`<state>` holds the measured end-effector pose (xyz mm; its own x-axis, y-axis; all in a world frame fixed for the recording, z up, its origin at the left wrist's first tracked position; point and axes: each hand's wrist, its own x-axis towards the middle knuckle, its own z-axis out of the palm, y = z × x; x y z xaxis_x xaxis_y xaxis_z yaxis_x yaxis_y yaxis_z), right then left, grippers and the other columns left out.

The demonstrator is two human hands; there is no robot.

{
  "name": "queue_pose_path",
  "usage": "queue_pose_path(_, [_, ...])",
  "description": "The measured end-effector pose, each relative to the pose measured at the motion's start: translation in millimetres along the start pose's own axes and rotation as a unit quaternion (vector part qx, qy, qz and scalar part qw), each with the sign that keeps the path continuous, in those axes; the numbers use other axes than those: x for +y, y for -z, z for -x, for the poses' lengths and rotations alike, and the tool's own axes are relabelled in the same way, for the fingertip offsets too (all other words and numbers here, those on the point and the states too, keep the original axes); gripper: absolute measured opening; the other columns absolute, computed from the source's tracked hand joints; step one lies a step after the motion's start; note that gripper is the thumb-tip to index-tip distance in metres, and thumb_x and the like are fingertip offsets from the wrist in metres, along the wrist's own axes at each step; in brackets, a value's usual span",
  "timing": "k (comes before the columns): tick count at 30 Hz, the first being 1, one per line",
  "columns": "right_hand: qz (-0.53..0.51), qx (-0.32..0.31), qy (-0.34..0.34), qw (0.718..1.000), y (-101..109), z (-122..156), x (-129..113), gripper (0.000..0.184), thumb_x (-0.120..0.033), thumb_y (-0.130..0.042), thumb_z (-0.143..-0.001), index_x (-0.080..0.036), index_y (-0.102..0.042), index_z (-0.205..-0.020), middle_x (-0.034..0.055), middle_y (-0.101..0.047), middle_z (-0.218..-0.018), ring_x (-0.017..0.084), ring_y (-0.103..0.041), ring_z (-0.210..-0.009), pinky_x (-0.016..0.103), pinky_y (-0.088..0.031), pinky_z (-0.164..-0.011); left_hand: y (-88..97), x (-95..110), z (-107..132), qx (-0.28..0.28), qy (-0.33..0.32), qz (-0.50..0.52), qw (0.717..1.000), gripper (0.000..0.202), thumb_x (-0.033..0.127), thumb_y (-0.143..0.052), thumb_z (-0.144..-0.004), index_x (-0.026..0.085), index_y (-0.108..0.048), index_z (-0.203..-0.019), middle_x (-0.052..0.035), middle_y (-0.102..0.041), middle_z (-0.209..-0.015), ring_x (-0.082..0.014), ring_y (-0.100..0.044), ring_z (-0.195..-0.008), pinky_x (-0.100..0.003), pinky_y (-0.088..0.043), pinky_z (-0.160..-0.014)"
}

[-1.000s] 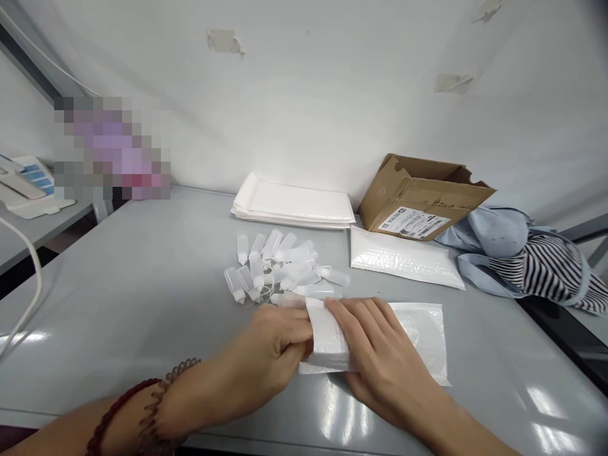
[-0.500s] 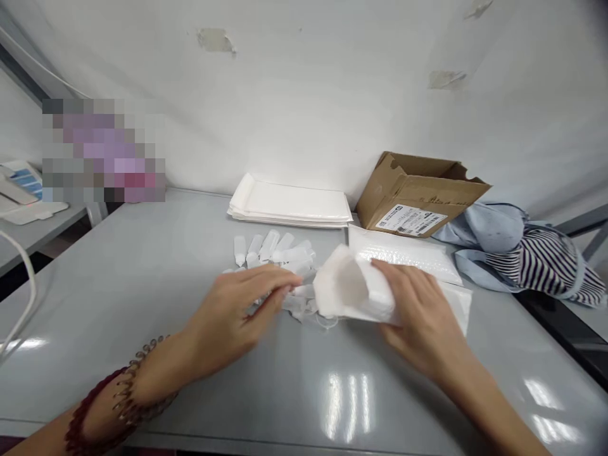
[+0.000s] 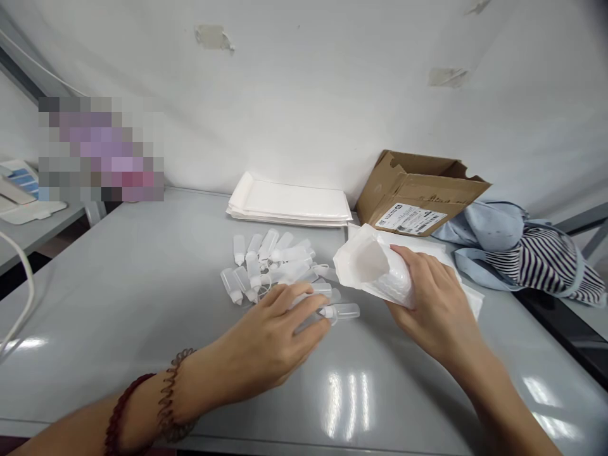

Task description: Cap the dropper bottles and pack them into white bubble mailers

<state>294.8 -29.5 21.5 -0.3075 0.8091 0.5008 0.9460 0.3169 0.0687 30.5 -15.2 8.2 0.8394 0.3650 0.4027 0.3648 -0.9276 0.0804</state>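
My right hand (image 3: pixel 430 301) is wrapped round a white padded mailer (image 3: pixel 375 266), whose open mouth faces left and up. Over the near side of a pile of small translucent squeeze bottles (image 3: pixel 285 253) is my left hand (image 3: pixel 280 329), fingers spread and palm down. One squeeze bottle (image 3: pixel 346 311) lies apart at the right, its tip close to my left fingertips. The left hand partly hides several bottles, so contact beneath it is unclear. Whether anything is inside the mailer cannot be seen.
A stack of white mailers (image 3: pixel 294 201) lies near the wall. Right of it leans an open cardboard box (image 3: pixel 422 196), with more white mailers (image 3: pixel 468 297) in front. A blue cloth bag with striped fabric (image 3: pixel 546 263) lies at the right edge. A white cable (image 3: pixel 31 285) hangs at left.
My left hand has moved right and down over the bottles, and its fingers have spread. The right hand has shifted the mailer slightly right and up. One bottle now shows separately at right.
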Motion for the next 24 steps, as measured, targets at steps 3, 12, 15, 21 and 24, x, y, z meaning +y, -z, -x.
queue_pose_path(3, [-0.009,-0.001,0.001,1.000,0.0,1.2,-1.0,0.049,-0.021,-0.050,-0.079,-0.011,-0.042,-0.126,0.0161,-0.060,-0.102,0.032,-0.058,-0.089,0.043,-0.046,-0.075,-8.1,3.5,0.2,-0.007,-0.026,-0.021,0.999,0.016,0.011,-0.054,-0.090,0.013,-0.063,-0.103,-0.0118,-0.059,-0.121,-0.0309,-0.047,-0.112,-0.047,-0.044,-0.090])
queue_pose_path(12, [-0.015,-0.008,-0.003,1.000,1.7,0.5,-3.5,0.050,-0.018,-0.050,-0.076,-0.012,-0.042,-0.125,0.0153,-0.060,-0.102,0.032,-0.057,-0.091,0.043,-0.045,-0.076,-16.1,11.9,-1.3,0.030,-0.056,-0.050,0.997,0.019,0.014,-0.053,-0.092,0.005,-0.062,-0.107,-0.0141,-0.066,-0.109,-0.0270,-0.055,-0.103,-0.044,-0.046,-0.086])
queue_pose_path(15, [-0.015,-0.009,-0.003,1.000,1.9,0.4,-2.4,0.051,-0.017,-0.050,-0.075,-0.011,-0.043,-0.125,0.0158,-0.061,-0.102,0.032,-0.057,-0.092,0.043,-0.045,-0.077,-6.0,11.6,-2.9,0.091,-0.033,0.033,0.995,0.020,0.003,-0.053,-0.089,0.004,-0.060,-0.108,-0.0144,-0.066,-0.105,-0.0239,-0.058,-0.098,-0.038,-0.050,-0.081])
queue_pose_path(21, [-0.020,-0.026,0.032,0.999,0.8,0.7,-4.2,0.053,-0.011,-0.049,-0.071,-0.011,-0.044,-0.124,0.0158,-0.061,-0.106,0.031,-0.057,-0.094,0.044,-0.043,-0.081,19.1,4.1,-3.4,0.246,0.073,0.189,0.948,0.026,-0.010,-0.054,-0.079,0.008,-0.063,-0.094,-0.0089,-0.065,-0.089,-0.0167,-0.061,-0.083,-0.030,-0.052,-0.071])
queue_pose_path(24, [-0.024,-0.031,0.046,0.998,0.0,1.2,-8.7,0.055,-0.010,-0.048,-0.070,-0.009,-0.044,-0.124,0.0165,-0.062,-0.108,0.030,-0.057,-0.095,0.044,-0.041,-0.083,26.3,-3.4,-3.7,0.300,0.105,0.149,0.936,0.026,-0.011,-0.058,-0.077,0.011,-0.064,-0.091,-0.0062,-0.066,-0.087,-0.0158,-0.062,-0.079,-0.029,-0.051,-0.066])
